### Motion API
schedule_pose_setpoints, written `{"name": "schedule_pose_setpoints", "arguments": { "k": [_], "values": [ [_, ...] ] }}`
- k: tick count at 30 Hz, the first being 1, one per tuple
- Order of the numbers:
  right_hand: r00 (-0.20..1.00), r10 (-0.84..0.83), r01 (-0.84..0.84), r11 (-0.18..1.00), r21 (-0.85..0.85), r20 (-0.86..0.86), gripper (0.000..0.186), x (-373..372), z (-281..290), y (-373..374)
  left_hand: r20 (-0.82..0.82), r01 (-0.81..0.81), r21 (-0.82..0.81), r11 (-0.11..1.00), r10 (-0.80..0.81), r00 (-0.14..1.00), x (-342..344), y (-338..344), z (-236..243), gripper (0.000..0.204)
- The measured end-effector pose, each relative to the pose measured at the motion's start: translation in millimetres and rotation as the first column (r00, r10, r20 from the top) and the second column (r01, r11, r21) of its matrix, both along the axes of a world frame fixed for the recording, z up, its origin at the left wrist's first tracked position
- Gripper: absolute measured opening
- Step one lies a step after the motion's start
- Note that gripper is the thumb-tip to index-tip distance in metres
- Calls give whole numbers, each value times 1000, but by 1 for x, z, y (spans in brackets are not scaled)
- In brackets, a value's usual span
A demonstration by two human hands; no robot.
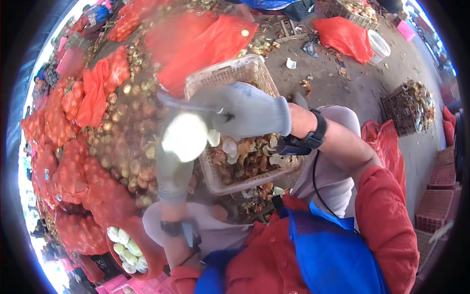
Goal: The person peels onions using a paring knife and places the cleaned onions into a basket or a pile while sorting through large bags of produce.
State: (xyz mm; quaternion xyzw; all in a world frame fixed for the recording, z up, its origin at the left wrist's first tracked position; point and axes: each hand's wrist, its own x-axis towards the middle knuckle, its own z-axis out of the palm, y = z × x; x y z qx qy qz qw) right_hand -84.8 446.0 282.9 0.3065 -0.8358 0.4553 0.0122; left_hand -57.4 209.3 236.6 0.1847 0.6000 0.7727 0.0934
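Note:
My right hand (252, 110), in a grey knit glove, is closed around the handle of a knife (172, 102). Its blade points left and is smeared by motion. Just below the blade, my gloved left hand (174, 174) holds a peeled onion (186, 137), round and bright white; the fingers are blurred. Both hands are above a pale plastic crate (208, 179) between my knees, which holds onion skins and scraps (254, 159). To the left of the crate lies a heap of unpeeled onions (139, 142).
Red mesh sacks of onions (73, 171) line the left side. A red tub (155, 252) by my left knee contains peeled onions (128, 250). A dark crate of skins (399, 110) and a white bucket (379, 46) stand right. Red sheeting (196, 49) lies ahead.

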Motion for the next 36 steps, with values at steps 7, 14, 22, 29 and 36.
{"name": "schedule_pose_setpoints", "arguments": {
  "k": [7,14,22,29,36],
  "values": [
    [977,26,33,962,-270,212,31,-4,11,-6,95,-28,382,924,-10,995,-16,6,-17,76],
    [965,-244,230,963,-140,-95,61,-11,-14,0,-411,-368,-411,834,191,891,-25,5,-15,76],
    [1000,-28,28,991,130,-2,51,18,9,-16,57,-49,170,984,40,998,-5,16,23,97],
    [966,-17,113,925,-362,259,38,-24,-8,1,61,-149,308,940,137,989,-10,-2,5,97],
    [970,-170,142,977,-159,-176,65,22,-6,-35,-20,-222,173,960,229,973,-23,7,-26,78]
  ]
}}
